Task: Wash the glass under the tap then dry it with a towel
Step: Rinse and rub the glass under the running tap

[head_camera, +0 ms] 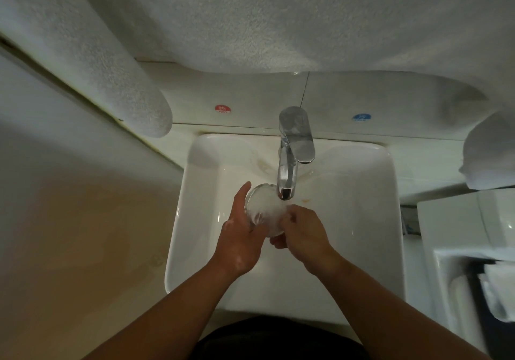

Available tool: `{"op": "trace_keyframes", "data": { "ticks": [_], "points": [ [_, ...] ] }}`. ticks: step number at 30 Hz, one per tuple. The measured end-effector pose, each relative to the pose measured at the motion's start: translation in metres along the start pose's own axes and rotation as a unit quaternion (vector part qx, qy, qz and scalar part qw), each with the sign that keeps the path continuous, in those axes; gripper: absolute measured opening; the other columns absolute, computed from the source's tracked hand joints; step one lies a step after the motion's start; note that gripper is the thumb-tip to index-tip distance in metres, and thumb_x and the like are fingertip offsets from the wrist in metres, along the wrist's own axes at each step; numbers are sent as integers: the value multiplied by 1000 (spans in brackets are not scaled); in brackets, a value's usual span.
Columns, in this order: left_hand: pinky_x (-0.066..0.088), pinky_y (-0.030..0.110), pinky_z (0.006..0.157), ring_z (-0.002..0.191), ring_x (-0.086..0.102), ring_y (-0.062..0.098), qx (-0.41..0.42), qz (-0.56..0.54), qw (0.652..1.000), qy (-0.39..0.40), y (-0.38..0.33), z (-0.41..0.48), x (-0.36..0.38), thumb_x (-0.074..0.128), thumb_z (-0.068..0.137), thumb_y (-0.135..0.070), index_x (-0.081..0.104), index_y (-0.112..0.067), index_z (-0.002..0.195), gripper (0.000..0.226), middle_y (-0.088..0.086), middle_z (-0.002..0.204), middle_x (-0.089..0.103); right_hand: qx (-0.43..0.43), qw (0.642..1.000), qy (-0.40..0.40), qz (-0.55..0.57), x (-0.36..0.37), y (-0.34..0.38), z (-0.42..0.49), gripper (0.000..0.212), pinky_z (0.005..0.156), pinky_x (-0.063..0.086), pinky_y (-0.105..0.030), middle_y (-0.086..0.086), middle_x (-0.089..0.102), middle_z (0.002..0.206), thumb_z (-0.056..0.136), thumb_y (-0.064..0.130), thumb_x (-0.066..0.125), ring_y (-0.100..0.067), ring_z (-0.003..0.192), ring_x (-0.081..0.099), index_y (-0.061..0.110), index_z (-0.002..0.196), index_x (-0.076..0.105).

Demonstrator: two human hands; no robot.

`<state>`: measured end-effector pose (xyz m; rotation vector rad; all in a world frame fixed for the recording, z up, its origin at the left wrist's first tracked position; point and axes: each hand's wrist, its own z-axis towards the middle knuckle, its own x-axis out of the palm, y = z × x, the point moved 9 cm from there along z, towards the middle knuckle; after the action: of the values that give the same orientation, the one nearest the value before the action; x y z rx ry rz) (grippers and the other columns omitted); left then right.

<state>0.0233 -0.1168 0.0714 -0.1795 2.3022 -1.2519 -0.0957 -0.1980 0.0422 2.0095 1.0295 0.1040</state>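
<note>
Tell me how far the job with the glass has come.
Done: nothing is complete yet. In hand: washing; the left hand and right hand both hold the glass under the tap, with water foaming inside. Left: drying; the towel hangs above the sink, untouched.

We hold the glass (264, 209) under the tap (289, 162), over the white sink (178, 214). Our left hand (239, 238) grips its left side, thumb up along the rim. Our right hand (303, 234) curls its fingers on the right edge. Water froths white inside the glass. On the wall behind the tap sit a red sticker (223, 108) and a blue sticker (361, 117). A white towel (250, 19) hangs above.
</note>
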Motion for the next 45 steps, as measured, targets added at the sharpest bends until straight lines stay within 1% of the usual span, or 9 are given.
{"op": "trace_keyframes", "data": {
  "ticks": [3,8,13,18,23,29,35,40,45],
  "points": [
    [50,1,75,90,65,-8,7,-2,1000,-10,1,-3,2,62,100,-27,19,-27,160,74,-15,126,52,14,997,24,70,4,-2,-2,18,60,62,-24,-9,77,79,99,10,54,-20,64,77,16,98,71],
    [49,1,70,88,64,-19,11,2,1000,0,4,0,3,55,103,-27,16,-30,160,69,-24,119,56,-35,988,-49,-141,-8,5,2,36,52,51,-10,-1,73,65,108,29,39,0,47,67,16,92,69],
    [51,2,74,89,65,-7,13,5,1000,-20,2,-5,2,58,102,-26,17,-30,160,71,-12,129,55,11,998,31,54,5,1,1,19,62,65,-30,-5,77,82,96,13,58,-21,65,76,21,110,68],
    [47,-2,72,88,62,-20,12,-4,1000,-8,3,-2,4,55,101,-31,17,-28,160,70,-20,125,53,-26,996,-10,-89,-4,8,0,29,50,59,-21,-7,74,71,105,17,37,-15,52,73,13,100,66],
    [50,1,74,91,63,-20,3,-9,1000,-14,7,-3,5,63,101,-23,18,-33,159,74,-24,118,56,23,996,59,59,10,2,-3,13,59,63,-29,-8,76,77,97,19,56,-18,58,73,18,101,68],
    [47,-1,74,90,60,-23,5,4,1000,-3,5,-3,4,55,104,-18,16,-26,160,69,-18,124,51,-37,990,-24,-131,-3,7,-2,33,45,51,-14,0,70,62,106,18,37,-7,44,66,12,90,65],
    [48,-2,73,87,62,-8,0,11,1000,-24,0,-9,4,69,96,-25,13,-31,162,86,-18,125,49,16,995,40,87,11,-6,0,13,56,59,-22,-9,75,79,99,22,57,-15,56,70,18,105,68],
    [50,0,79,99,63,-5,5,-1,1000,-15,2,-6,9,68,97,-27,16,-38,160,82,-8,147,50,-7,1000,-15,-8,-1,0,-1,27,49,55,-22,-7,73,68,104,26,44,-17,51,71,15,96,67],
    [50,1,75,99,63,-7,-11,-12,1000,8,7,-3,5,71,96,-25,15,-43,160,87,-8,144,54,-58,990,-67,-111,-15,3,3,26,61,61,-28,2,68,64,104,27,47,-9,53,65,20,89,67]
  ]
}}
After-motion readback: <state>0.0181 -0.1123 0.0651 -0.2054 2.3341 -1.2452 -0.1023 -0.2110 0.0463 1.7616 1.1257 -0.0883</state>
